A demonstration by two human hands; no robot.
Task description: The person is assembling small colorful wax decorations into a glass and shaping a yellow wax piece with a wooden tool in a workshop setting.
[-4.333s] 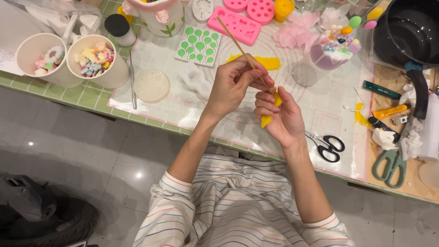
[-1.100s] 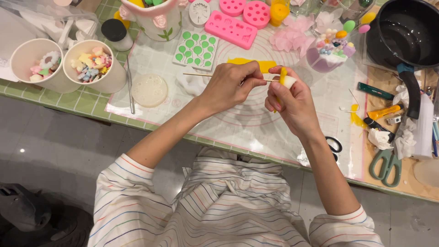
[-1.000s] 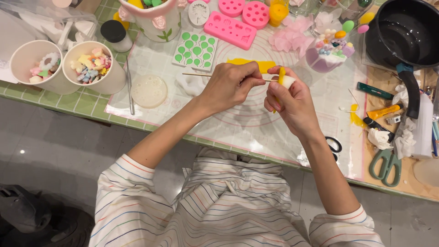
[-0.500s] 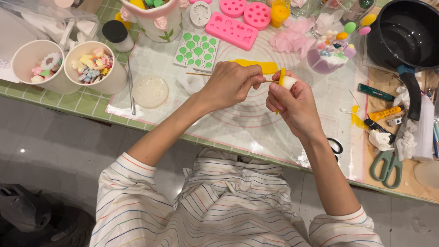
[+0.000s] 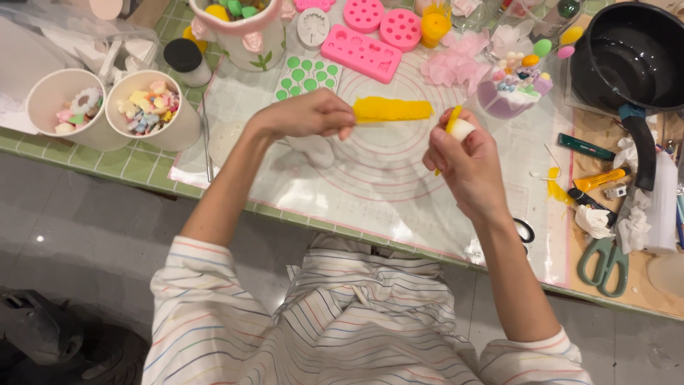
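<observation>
Both hands hover over the clear silicone mat (image 5: 399,178), well apart. At nine o'clock of the yellow clay strip (image 5: 392,109), my left hand (image 5: 306,115) has its fingers curled shut, their tips at the strip's near end; whether they grip anything I cannot tell. At three o'clock of that strip, my right hand (image 5: 467,160) pinches a small white-and-yellow clay piece (image 5: 458,127) between thumb and fingertips. Farther toward three o'clock, green-handled scissors (image 5: 604,262) lie near the table edge.
</observation>
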